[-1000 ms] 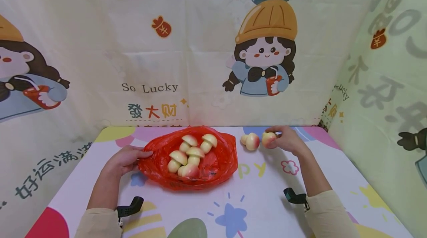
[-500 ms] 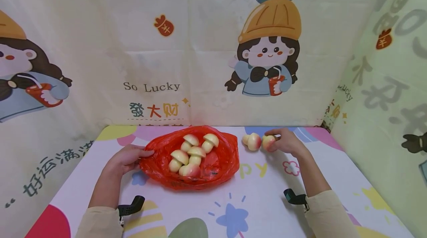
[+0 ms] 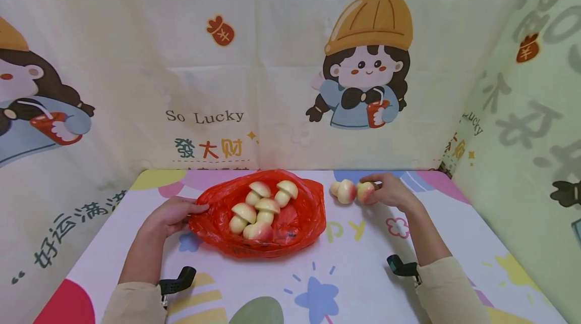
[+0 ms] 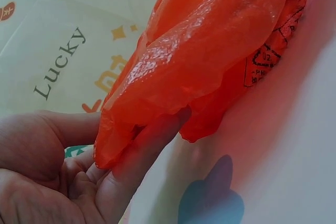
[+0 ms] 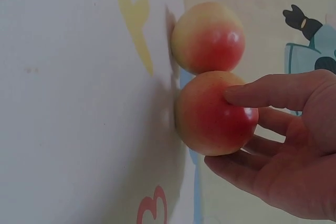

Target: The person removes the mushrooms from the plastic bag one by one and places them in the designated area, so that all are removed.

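Observation:
My left hand [image 3: 174, 215] pinches the left rim of a crinkled red plastic bag [image 3: 310, 213], thumb on one side and fingers under the film in the left wrist view. The bag lies with its mouth spread wide. Inside are several pale toy mushrooms [image 3: 268, 206], one with a pink-tinged cap [image 3: 259, 233]. Right of the bag, my right hand [image 3: 391, 190] grips a toy mushroom [image 3: 364, 193] with a red-blushed round cap, thumb on its near side and fingers behind. In the right wrist view it appears against a second blushed mushroom [image 5: 208, 38]; its stem is hidden there.
The table [image 3: 363, 283] wears a white cover printed with colourful shapes. A patterned cloth wall [image 3: 281, 87] rises straight behind the table's far edge, and another cloth [image 3: 522, 162] hangs on the right. Small black wrist cameras [image 3: 179, 281] sit on both wrists.
The gap between the mushroom in my right hand and the one beside it has narrowed slightly. My left hand keeps its hold on the bag rim. The head view has shifted a little.

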Demonstrator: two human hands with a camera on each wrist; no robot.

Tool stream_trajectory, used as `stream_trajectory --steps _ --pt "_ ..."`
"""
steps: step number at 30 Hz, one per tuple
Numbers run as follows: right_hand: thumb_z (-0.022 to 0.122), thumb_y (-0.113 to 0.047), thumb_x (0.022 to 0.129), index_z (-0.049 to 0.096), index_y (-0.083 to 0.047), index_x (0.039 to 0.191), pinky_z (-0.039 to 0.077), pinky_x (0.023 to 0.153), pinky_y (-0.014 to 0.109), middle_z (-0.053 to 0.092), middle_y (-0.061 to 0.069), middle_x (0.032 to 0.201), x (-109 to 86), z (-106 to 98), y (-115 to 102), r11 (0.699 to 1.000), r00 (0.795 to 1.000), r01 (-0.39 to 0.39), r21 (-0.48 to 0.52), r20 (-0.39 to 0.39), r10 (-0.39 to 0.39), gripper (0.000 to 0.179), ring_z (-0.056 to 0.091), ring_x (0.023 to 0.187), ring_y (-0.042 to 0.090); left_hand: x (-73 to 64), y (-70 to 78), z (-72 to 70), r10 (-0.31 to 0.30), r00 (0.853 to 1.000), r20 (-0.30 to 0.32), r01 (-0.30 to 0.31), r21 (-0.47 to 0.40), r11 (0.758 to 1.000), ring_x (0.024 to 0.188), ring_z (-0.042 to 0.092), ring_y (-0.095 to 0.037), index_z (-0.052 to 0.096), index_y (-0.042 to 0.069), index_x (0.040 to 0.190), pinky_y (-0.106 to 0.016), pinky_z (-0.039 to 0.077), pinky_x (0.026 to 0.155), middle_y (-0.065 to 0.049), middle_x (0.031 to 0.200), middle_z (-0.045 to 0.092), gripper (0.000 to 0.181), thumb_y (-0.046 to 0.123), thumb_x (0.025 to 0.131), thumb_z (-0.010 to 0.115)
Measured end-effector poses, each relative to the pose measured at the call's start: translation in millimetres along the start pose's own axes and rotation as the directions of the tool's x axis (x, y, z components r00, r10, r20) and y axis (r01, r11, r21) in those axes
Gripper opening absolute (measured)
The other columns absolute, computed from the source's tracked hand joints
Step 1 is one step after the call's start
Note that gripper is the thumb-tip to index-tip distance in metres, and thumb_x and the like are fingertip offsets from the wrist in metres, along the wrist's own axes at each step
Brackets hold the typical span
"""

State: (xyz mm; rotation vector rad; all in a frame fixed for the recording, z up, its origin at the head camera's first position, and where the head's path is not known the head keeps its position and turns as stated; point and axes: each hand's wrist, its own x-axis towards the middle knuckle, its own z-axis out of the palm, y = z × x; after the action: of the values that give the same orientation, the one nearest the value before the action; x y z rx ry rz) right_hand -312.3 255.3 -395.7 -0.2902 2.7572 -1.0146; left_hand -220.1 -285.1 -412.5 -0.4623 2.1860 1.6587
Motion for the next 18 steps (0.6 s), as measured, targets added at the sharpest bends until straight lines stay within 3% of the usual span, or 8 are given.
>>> stream_trajectory --steps 5,13,18 --pt "0.075 -0.010 0.086 0.064 -0.003 0.139 0.056 0.095 0.047 0.063 0.024 0.137 1.3 -0.1 1.1 1.000 1.000 -0.005 -0.003 0.012 0.005 0.055 0.058 0.116 0.037 -0.4 1.0 -0.2 0.004 1.000 0.001 -0.004 0.002 1.000 0.080 0.068 -0.021 0.049 -0.007 0.149 -0.029 0.062 0.075 -0.008 0.104 0.074 0.061 0.026 0.101 0.068" --pt "0.076 -0.007 0.082 0.064 -0.002 0.138 0.055 0.088 0.039 0.064 0.024 0.134 0.6 -0.9 2.3 1.000 1.000 0.007 0.002 0.010 -0.007 0.057 0.059 0.111 0.035 -0.9 1.6 -2.3 0.008 1.000 0.003 -0.008 0.002 1.000 0.078 0.067 -0.020 0.050 -0.007 0.148 -0.028 0.061 0.072 -0.007 0.101 0.074 0.060 0.027 0.102 0.068" --pt "0.078 -0.008 0.081 0.063 -0.001 0.139 0.056 0.091 0.043 0.063 0.025 0.136 -1.1 -1.4 2.5 1.000 1.000 0.027 0.012 0.014 -0.027 0.060 0.062 0.114 0.038 0.5 -0.5 -2.4 0.014 1.000 0.008 -0.014 -0.004 1.000 0.076 0.066 -0.019 0.052 -0.007 0.147 -0.026 0.059 0.069 -0.005 0.097 0.075 0.058 0.027 0.102 0.068"
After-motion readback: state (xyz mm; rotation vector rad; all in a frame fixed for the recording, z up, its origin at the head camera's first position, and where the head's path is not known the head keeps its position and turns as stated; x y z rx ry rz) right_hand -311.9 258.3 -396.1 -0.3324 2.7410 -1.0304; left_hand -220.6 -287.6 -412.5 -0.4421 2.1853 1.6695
